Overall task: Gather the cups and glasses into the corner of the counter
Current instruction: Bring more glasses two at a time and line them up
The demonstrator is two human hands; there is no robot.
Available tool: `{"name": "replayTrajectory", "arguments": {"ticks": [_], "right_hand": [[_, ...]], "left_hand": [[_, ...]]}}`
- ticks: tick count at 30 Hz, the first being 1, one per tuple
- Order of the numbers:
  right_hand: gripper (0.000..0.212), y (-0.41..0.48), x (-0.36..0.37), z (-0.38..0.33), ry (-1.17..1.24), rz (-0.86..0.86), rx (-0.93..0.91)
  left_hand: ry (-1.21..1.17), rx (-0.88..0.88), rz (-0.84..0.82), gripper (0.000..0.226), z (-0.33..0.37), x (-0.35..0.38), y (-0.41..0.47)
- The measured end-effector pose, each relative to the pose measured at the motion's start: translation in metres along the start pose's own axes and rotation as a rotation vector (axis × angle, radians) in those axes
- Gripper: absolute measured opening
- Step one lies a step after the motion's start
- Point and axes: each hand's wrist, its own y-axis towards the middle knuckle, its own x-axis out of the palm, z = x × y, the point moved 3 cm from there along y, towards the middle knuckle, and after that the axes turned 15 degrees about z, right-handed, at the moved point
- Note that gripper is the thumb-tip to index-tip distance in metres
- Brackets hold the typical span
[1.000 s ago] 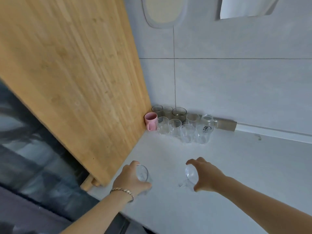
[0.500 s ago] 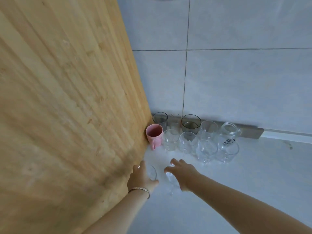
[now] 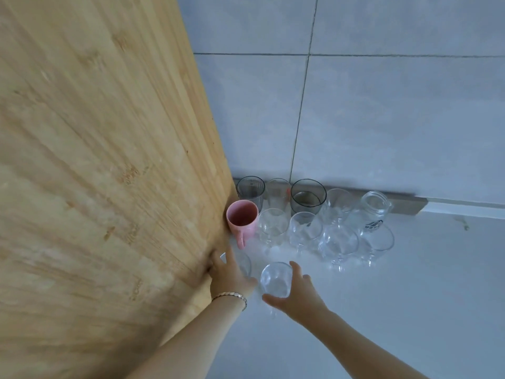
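- The left hand (image 3: 228,274) reaches forward from about 7 o'clock in the frame, forearm rising diagonally, a thin bracelet (image 3: 231,295) around the wrist.
- Its fingers wrap a clear glass (image 3: 243,262) that sits right against the wooden board (image 3: 109,160); the palm hides most of the glass, so only the rim at the hand's 2 o'clock side shows.
- The right hand (image 3: 296,292) comes in from 5 o'clock, forearm long and nearly straight, wrist bent slightly down.
- Thumb and fingers curl loosely around a second clear glass (image 3: 276,279), thumb below it and fingertips along its 3 o'clock side; whether the grip is firm cannot be told.
- The two held glasses stand just beside each other on the white bench (image 3: 410,296), at 6 o'clock of the gathered group.
- That group fills the corner where the board meets the tiled wall (image 3: 382,119): a pink mug (image 3: 242,216) touching the board, handle pointing to 6 o'clock.
- At the mug's 12 o'clock stands a smoky tumbler (image 3: 250,191); a wider dark glass (image 3: 308,196) is at 2 o'clock.
- Clear glasses crowd to 3 o'clock, ending at a printed jar-like mug (image 3: 374,212).
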Motion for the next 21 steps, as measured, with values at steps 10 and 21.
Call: {"name": "replayTrajectory", "arguments": {"ticks": [10, 21], "right_hand": [[0.104, 0.005, 0.019, -0.020, 0.168, 0.039, 0.112], [0.058, -0.040, -0.023, 0.068, 0.002, -0.178, 0.069]], "left_hand": [[0.532, 0.363, 0.029, 0.080, 0.003, -0.014, 0.004], [0.557, 0.516, 0.165, 0.081, 0.022, -0.029, -0.028]]}}
